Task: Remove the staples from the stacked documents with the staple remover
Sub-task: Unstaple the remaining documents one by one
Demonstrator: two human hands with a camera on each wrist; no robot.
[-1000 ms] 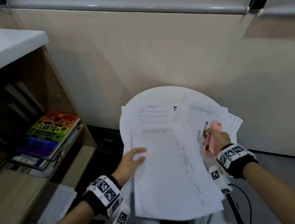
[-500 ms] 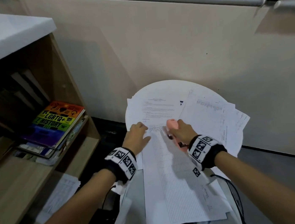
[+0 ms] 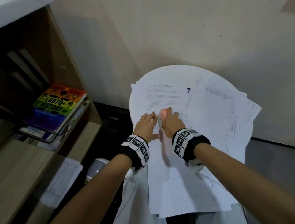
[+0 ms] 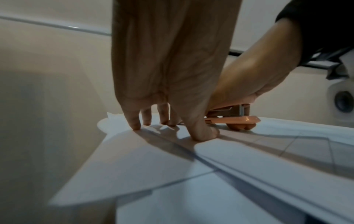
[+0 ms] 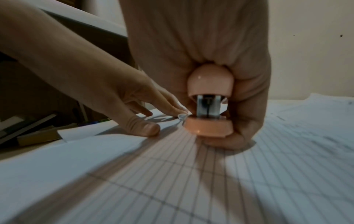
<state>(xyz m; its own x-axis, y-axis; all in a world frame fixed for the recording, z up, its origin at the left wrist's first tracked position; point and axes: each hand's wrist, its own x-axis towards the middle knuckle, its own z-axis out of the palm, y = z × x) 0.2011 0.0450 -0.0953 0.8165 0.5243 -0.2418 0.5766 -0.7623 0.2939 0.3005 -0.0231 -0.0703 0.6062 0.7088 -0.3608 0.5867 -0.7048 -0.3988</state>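
A stapled document with a ruled table (image 3: 181,180) (image 5: 191,174) lies on top of several loose sheets on a small round white table (image 3: 136,104). My left hand (image 3: 147,125) (image 4: 164,119) presses its straight fingers flat on the document's top left corner. My right hand (image 3: 170,121) (image 5: 216,106) grips a pink staple remover (image 3: 163,113) (image 4: 231,118) (image 5: 208,106), whose base rests on the paper right beside the left fingertips (image 5: 180,111). The staple itself is hidden.
Other printed sheets (image 3: 222,110) fan out to the right over the table edge. A wooden shelf (image 3: 82,134) with a rainbow-covered book (image 3: 56,106) stands on the left. A beige wall (image 3: 170,34) rises close behind the table. Loose paper (image 3: 62,180) lies on the lower shelf.
The document has been laid flat on the table. My left hand moved from its side edge to its top corner, and my right hand brought the staple remover down beside it.
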